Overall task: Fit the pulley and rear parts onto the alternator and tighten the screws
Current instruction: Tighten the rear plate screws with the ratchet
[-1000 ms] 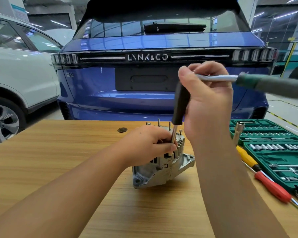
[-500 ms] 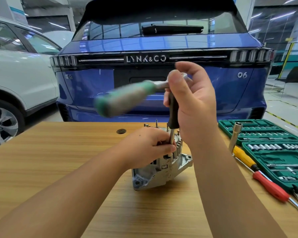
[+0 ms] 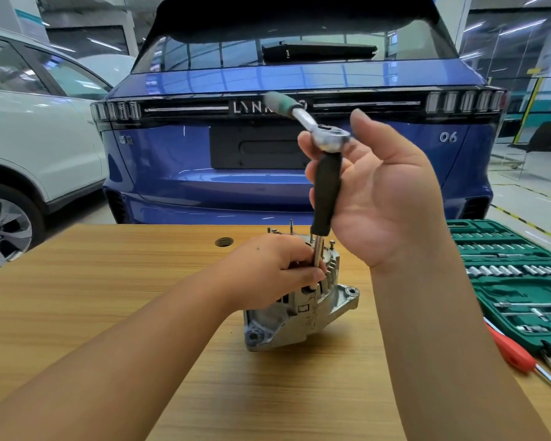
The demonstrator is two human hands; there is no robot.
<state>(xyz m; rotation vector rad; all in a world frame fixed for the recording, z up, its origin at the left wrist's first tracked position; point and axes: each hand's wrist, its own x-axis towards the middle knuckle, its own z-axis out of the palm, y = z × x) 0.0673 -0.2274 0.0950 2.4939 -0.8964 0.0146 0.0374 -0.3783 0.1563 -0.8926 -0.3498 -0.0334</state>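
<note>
Right hand point(image 3: 385, 198) loosely cradles chrome ratchet head point(image 3: 330, 138), fingers mostly spread; black-sleeved extension bar point(image 3: 326, 195) drops onto screw. Left hand point(image 3: 268, 268) below pinches bar's steel shank, steadying silver cast alternator point(image 3: 299, 310) on wooden bench point(image 3: 77, 281). Keep bar plumb, socket seated; short strokes. Green socket case point(image 3: 516, 281) right of grip.

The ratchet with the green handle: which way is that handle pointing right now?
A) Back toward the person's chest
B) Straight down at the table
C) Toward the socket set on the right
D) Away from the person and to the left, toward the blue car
D: the ratchet handle rises up and to the left, crossing the blue car lettering, while the right hand cradles its head over the alternator.
</note>
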